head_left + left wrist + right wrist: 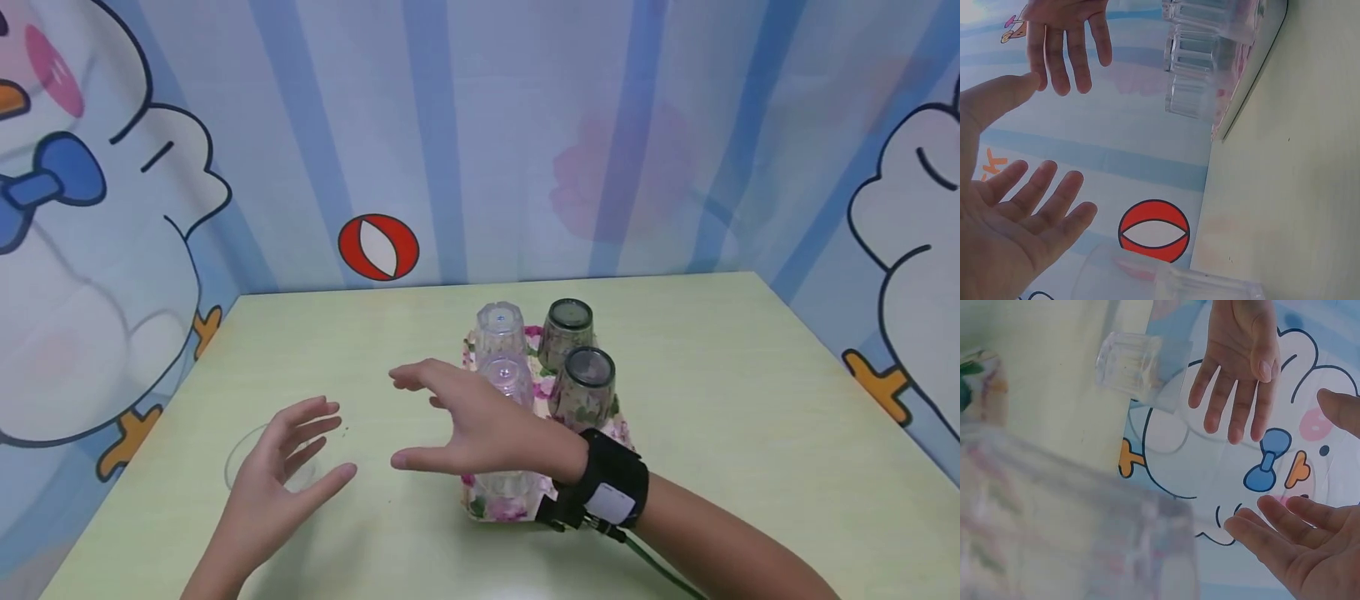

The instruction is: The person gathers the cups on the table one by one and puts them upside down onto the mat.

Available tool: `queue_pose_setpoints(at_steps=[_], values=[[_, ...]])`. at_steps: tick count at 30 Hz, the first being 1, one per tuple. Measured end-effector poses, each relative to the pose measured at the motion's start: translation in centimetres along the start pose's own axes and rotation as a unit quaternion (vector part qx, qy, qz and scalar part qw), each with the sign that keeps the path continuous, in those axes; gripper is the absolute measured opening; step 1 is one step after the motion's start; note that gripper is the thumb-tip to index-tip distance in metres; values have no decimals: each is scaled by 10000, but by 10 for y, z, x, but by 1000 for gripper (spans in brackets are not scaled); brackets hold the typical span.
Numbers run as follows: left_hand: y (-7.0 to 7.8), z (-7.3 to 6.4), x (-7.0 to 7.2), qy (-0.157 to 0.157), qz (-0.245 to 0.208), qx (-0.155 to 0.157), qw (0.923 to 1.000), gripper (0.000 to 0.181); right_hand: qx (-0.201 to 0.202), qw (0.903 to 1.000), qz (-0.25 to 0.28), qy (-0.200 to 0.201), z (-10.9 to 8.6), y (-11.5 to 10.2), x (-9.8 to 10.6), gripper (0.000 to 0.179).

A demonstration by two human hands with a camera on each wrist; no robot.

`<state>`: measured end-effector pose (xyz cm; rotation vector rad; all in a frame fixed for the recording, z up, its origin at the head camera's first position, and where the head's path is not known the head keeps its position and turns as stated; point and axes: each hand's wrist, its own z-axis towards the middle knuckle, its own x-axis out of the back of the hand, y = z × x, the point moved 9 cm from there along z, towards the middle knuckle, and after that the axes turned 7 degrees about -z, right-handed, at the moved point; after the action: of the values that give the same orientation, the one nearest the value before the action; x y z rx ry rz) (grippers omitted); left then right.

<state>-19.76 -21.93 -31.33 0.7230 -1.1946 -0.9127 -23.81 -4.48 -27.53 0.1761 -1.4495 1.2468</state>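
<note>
My left hand is held above the left part of the table, fingers parted from the thumb, with nothing in it. Close by it stands a clear glass, mouth up; in the head view the hand covers most of it. My right hand hovers with thumb and fingers spread and likewise holds nothing. It passes over a floral tray, hiding part of it. Upside down on that tray are clear glasses on the left and two grey-tinted glasses on the right.
The pale table ends at a printed blue curtain along the back and sides. A black strap with a camera and green cable circles the right wrist, near the tray's front right corner.
</note>
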Motion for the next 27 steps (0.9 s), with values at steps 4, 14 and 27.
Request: queue_pose_setpoints(at_steps=[4,14,27], values=[[-3,-3,10,126,108,-56,9998,72,166,9997,-147,-59,12,-10,-9,76],[-18,-12,26,416,338,268,9982,77,101,9985,-524,-95,31,-23,-36,71],[-38,-19,51,878,845,272,9922,78,-386,9968,-624,-314,49,-18,-83,69]])
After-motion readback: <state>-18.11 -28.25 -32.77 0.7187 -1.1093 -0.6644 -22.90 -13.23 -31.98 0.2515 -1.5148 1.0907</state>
